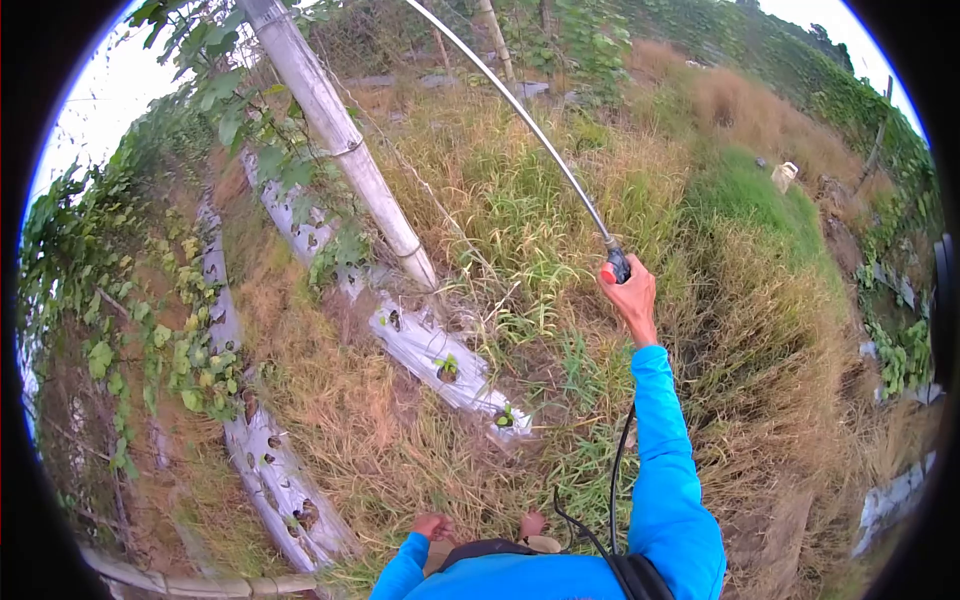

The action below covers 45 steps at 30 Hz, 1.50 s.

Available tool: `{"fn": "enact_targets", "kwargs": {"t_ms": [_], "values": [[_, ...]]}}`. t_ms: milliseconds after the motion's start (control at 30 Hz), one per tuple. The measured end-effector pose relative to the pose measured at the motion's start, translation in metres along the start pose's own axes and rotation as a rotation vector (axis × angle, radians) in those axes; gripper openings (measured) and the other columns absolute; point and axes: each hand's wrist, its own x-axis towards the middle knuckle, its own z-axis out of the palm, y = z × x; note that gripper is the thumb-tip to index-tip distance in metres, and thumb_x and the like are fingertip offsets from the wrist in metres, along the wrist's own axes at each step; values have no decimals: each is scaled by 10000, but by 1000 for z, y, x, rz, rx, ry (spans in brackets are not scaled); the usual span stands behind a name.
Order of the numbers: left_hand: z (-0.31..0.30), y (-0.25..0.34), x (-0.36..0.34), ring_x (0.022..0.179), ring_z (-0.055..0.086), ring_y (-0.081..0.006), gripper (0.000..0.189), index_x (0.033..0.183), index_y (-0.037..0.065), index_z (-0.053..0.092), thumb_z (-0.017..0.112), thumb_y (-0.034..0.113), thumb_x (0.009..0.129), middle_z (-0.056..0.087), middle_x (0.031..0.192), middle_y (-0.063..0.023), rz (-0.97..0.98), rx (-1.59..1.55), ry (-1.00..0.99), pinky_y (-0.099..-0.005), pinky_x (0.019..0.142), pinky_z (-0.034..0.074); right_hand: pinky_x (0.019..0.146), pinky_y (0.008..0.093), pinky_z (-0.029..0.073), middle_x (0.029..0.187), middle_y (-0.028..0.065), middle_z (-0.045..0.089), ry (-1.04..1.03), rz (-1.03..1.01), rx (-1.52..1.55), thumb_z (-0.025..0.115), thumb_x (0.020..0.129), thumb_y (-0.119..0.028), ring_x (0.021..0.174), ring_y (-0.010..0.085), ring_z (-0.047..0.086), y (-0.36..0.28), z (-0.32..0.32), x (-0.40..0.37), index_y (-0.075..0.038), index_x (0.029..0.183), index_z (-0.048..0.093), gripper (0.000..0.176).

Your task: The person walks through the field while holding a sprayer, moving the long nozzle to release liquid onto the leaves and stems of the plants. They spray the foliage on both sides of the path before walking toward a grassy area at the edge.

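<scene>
The right hand (634, 293) was wrapped around the handle (618, 264) of a wand (548, 148), which slanted up and leftward above the grass (480, 190). A hose (616, 475) ran beside the sleeve (665, 430). The left hand (433, 526), low down, looked partly curled; whether it held anything was unclear. Left of the wand, a pole (340, 140) leaned.

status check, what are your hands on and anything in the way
Right hand gripping black handle. Left hand low, grip unclear. Silvery wand pointing ahead, tip out of frame. Bamboo pole left of wand, not touching it.
</scene>
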Motion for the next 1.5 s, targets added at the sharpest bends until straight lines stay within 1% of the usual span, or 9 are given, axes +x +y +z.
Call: {"fn": "enact_targets", "kwargs": {"t_ms": [233,367,600,767,967,1067,1100,1333,1500], "values": [[3,-28,2,617,598,-124,314,989,89,655,567,356,850,664,812,-29,-61,53,-18,-282,516,447,560,317,397,613,85,478,-228,54,91,697,642,-281,571,160,424,33,-16,-58,0,753,549,336],[-3,-49,-12,626,600,-122,292,1002,86,654,545,307,847,656,793,-23,205,-67,-71,-287,519,445,565,322,406,615,87,483,-199,17,103,704,624,-261,566,173,424,26,-11,-84,4,762,544,340],[-7,-80,-16,601,605,-137,245,966,60,641,532,235,833,646,762,-42,217,-124,-1,-256,465,423,581,321,412,656,68,493,-383,-74,81,690,645,-188,606,170,436,-47,4,-154,23,815,527,316],[-3,-113,-37,459,445,-97,118,884,57,615,546,129,821,546,640,-34,130,-349,61,-257,372,274,577,333,423,660,88,521,-488,-225,100,700,630,-212,583,197,443,-90,22,-233,8,840,554,338],[-14,-220,-4,448,399,-84,138,908,59,604,545,161,836,514,622,-26,68,-660,-184,-239,372,247,571,367,438,623,138,553,-761,-160,-106,712,594,-305,556,258,531,-62,1,-367,-3,775,590,372],[-2,-260,-38,450,393,-87,169,904,59,603,520,200,862,513,622,-29,116,-726,4,-249,368,249,545,345,398,629,106,517,-898,-40,-182,708,636,-311,563,181,459,-37,-25,-422,-6,755,569,356],[-8,-307,13,455,430,-102,212,924,54,617,503,226,874,553,646,-42,93,-804,-192,-256,369,278,561,341,410,643,107,539,-937,5,-217,711,645,-312,583,173,480,-31,-32,-436,-1,780,594,359],[30,-395,-24,563,548,-155,277,989,68,623,516,297,876,654,796,-86,89,-726,55,-292,416,371,617,320,447,684,67,570,-1201,81,-26,724,652,-235,636,148,508,-64,-26,-496,14,829,608,327],[59,-410,-50,492,529,-140,225,895,52,655,541,240,845,639,727,-71,155,-838,189,-278,392,383,593,297,430,666,48,525,-1269,-234,126,724,628,-210,617,133,462,-154,25,-510,-4,787,566,304]]}}
